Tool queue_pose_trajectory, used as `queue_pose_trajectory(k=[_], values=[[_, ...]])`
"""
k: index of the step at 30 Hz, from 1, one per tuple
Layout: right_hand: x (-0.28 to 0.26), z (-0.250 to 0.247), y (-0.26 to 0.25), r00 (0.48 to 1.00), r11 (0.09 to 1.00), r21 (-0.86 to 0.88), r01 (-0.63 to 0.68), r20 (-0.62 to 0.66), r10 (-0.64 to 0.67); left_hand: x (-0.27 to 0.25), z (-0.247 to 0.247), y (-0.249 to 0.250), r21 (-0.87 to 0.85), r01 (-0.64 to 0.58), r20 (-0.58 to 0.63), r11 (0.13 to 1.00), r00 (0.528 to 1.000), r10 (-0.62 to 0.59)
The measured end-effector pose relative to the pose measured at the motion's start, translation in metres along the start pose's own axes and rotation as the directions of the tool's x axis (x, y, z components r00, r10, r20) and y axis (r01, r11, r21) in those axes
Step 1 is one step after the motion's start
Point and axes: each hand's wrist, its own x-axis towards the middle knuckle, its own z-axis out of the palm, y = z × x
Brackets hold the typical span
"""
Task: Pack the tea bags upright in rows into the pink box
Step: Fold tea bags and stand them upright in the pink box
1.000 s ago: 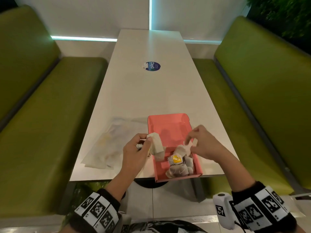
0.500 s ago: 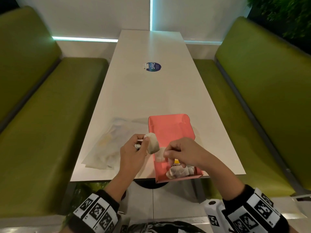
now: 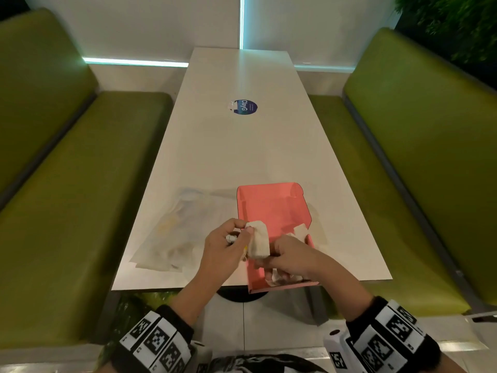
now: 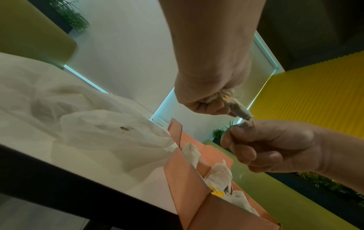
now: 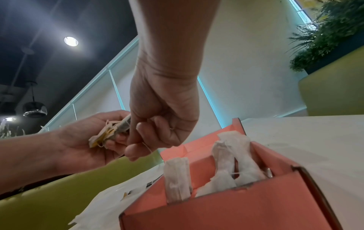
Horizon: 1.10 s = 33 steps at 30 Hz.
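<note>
The pink box (image 3: 271,208) lies open on the white table (image 3: 242,146) near its front edge. Several white tea bags (image 5: 177,175) stand upright in the near end of the pink box (image 5: 216,207). My left hand (image 3: 236,238) hovers beside the box's left wall and grips a small bundle of tea bags (image 3: 258,242) with yellow tags (image 5: 106,135). My right hand (image 3: 271,261) is over the near end of the box. Its thumb and forefinger pinch the tip of one tea bag (image 4: 243,117) that sticks out of the left hand (image 4: 208,107).
A crumpled clear plastic bag (image 3: 177,235) lies on the table left of the box. A round blue sticker (image 3: 244,107) sits mid-table. Green benches (image 3: 67,184) flank both long sides. The box's near end overhangs the table's front edge.
My right hand went from the box's right side, down over the packed bags, then left to the bundle in my left hand. The left hand stayed nearly still.
</note>
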Motion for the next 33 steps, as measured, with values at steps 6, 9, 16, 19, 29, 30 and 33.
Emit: queue_pose_trajectory(k=[6, 9, 16, 19, 29, 30, 33], values=[[0.001, -0.015, -0.004, 0.997, 0.997, -0.079, 0.004, -0.072, -0.009, -0.002, 0.000, -0.005, 0.060, -0.001, 0.145, 0.998, 0.989, -0.008], [0.000, -0.021, -0.005, 0.990, 0.999, -0.018, 0.043, -0.135, -0.045, -0.004, 0.000, -0.007, 0.099, -0.020, 0.200, 0.995, 0.980, 0.000], [-0.001, -0.027, -0.006, 0.989, 0.998, 0.055, 0.012, -0.149, -0.004, -0.006, 0.000, -0.004, 0.157, -0.050, 0.224, 0.986, 0.975, 0.013], [-0.001, -0.027, -0.006, 0.989, 0.994, 0.109, 0.003, -0.150, 0.014, -0.007, 0.000, -0.004, 0.184, -0.082, 0.241, 0.979, 0.970, 0.036], [0.006, -0.016, -0.001, 0.979, 0.994, -0.099, 0.036, -0.197, -0.055, 0.001, -0.010, -0.021, 0.331, -0.066, 0.089, 0.941, 0.995, 0.038], [0.008, -0.014, 0.001, 0.979, 0.992, -0.124, 0.029, -0.196, -0.054, 0.002, -0.013, -0.022, 0.358, -0.046, 0.056, 0.933, 0.998, 0.028], [0.014, -0.006, 0.004, 0.981, 0.969, -0.248, 0.012, -0.183, -0.059, 0.003, -0.019, -0.026, 0.428, 0.038, 0.053, 0.903, 0.996, -0.067]])
